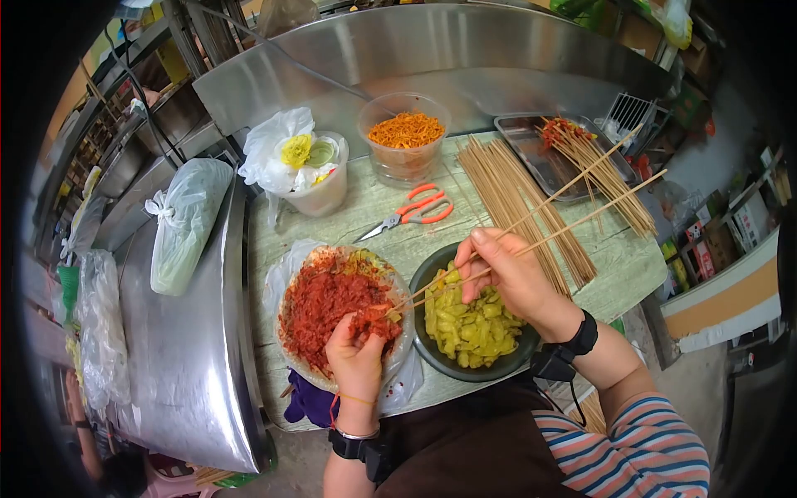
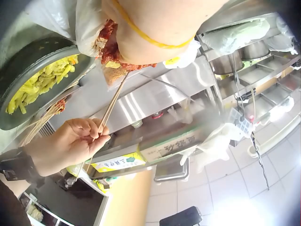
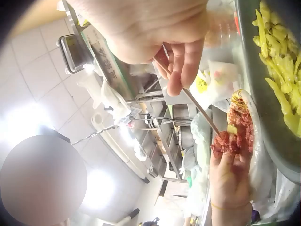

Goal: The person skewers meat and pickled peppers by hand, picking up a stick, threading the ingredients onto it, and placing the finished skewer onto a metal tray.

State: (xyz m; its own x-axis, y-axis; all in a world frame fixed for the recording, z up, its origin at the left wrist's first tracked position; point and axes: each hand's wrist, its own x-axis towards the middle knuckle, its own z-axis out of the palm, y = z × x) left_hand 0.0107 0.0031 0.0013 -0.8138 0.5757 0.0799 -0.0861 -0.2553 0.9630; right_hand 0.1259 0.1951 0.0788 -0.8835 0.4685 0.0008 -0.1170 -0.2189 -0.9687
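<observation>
My right hand (image 1: 519, 274) pinches two thin bamboo skewers (image 1: 598, 208) above a dark bowl (image 1: 501, 371) of yellow-green pickled peppers (image 1: 473, 328). The skewers slant down leftward, their tips meeting a small yellow-green piece (image 1: 393, 315) at my left fingertips. With the left hand (image 1: 355, 363) I pinch a red, paste-coated clump (image 1: 378, 322) around that piece; its exact kind is hidden by the coating. That hand is over the near right side of a plastic-lined bowl (image 1: 402, 286) filled with chunky red paste (image 1: 320, 303).
Orange-handled scissors (image 1: 407, 214) lie behind the bowls. Beyond stand a clear tub (image 1: 407, 166) of orange shreds and a white tub (image 1: 320, 195) with a plastic bag. Loose skewers (image 1: 515, 199) lie right, beside a tray (image 1: 519, 137) with several red-tipped skewers. Left is a metal counter (image 1: 191, 349).
</observation>
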